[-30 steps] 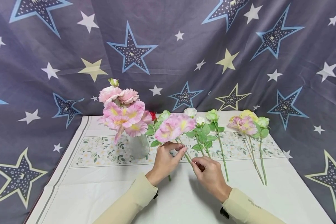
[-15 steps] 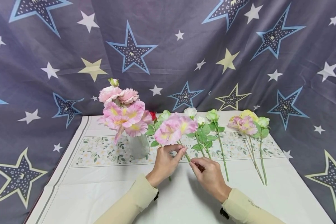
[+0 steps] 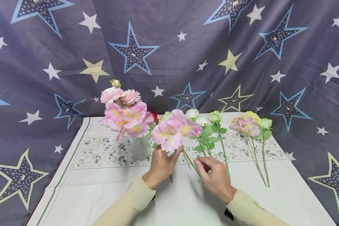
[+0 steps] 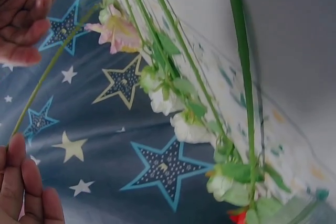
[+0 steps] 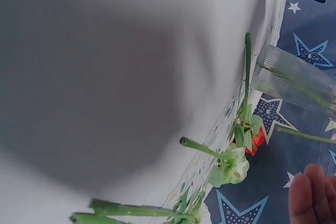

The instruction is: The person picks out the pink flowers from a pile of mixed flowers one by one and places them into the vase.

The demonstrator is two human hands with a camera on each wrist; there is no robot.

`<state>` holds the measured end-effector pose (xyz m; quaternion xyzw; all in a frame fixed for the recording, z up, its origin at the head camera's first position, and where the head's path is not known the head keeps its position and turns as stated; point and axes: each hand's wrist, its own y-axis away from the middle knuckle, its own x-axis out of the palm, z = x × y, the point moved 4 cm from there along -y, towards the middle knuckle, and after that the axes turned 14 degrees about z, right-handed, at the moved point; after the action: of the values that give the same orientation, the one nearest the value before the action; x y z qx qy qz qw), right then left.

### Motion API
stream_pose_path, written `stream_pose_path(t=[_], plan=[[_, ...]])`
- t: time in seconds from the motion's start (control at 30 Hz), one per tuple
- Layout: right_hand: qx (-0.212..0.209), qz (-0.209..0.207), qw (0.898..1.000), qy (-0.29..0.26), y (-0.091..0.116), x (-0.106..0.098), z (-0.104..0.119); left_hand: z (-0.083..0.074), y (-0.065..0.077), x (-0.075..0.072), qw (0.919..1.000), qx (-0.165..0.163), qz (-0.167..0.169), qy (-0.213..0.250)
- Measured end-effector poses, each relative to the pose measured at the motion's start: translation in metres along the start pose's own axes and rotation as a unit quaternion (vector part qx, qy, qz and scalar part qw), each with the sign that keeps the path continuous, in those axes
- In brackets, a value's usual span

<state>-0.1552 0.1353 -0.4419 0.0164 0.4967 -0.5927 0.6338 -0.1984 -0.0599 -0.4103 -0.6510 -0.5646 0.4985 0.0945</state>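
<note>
In the head view my left hand [image 3: 161,163] pinches the stem of a pink artificial flower [image 3: 175,130] just below its ruffled, yellow-centred bloom. The green stem [image 4: 55,61] slants down to the right from that hand. Close to its lower part is my right hand [image 3: 214,177], its fingers loosely bent; the left wrist view shows a gap between this hand [image 4: 23,24] and the stem. Left of the held flower stands a clear ribbed vase [image 3: 139,149] with several pink flowers [image 3: 124,117] in it.
White roses [image 3: 192,113], a green rose [image 3: 214,116] and a partly hidden red flower [image 3: 154,116] lie behind the hands. Farther right lie a pink flower [image 3: 246,126], a yellow flower [image 3: 251,115] and another green rose [image 3: 265,123]. A floral runner [image 3: 101,153] crosses the white tablecloth [image 3: 101,188].
The held bloom has turned to face forward more, and my left hand has shifted slightly left, nearer the bloom. My right hand, earlier pinching the stem, has let go and moved slightly right.
</note>
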Motion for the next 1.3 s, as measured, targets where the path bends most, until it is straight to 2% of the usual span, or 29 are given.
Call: stream_pose_path(t=[0.13, 0.3, 0.5, 0.67, 0.87, 1.0, 1.1, 1.2, 1.3], plan=[[-0.007, -0.009, 1.000, 0.000, -0.001, -0.003, -0.001, -0.002, -0.003, -0.010, 0.9990, 0.023, -0.026, -0.027], [-0.033, -0.026, 0.999, -0.011, -0.001, -0.006, -0.001, -0.004, -0.006, -0.022, 0.9978, 0.050, -0.030, -0.032], [-0.017, -0.016, 1.000, -0.013, -0.002, -0.008, -0.003, -0.006, -0.011, -0.035, 0.9955, 0.083, -0.033, -0.033], [-0.002, -0.008, 1.000, -0.007, -0.002, -0.009, -0.005, -0.005, -0.012, -0.047, 0.9948, 0.075, -0.045, -0.053], [-0.014, -0.024, 1.000, 0.009, -0.004, -0.011, -0.005, -0.005, -0.012, -0.062, 0.9927, 0.077, -0.054, -0.075], [-0.018, -0.029, 0.999, 0.007, -0.004, -0.012, -0.005, -0.004, -0.013, -0.071, 0.9913, 0.066, -0.065, -0.094], [-0.017, -0.030, 0.999, 0.007, -0.004, -0.012, -0.005, -0.003, -0.013, -0.079, 0.9877, 0.061, -0.079, -0.121], [-0.017, -0.028, 0.999, 0.007, -0.004, -0.011, -0.006, -0.004, -0.016, -0.086, 0.9812, 0.073, -0.087, -0.156], [-0.015, -0.026, 1.000, 0.008, -0.003, -0.011, -0.006, -0.005, -0.019, -0.093, 0.9671, 0.086, -0.102, -0.217]])
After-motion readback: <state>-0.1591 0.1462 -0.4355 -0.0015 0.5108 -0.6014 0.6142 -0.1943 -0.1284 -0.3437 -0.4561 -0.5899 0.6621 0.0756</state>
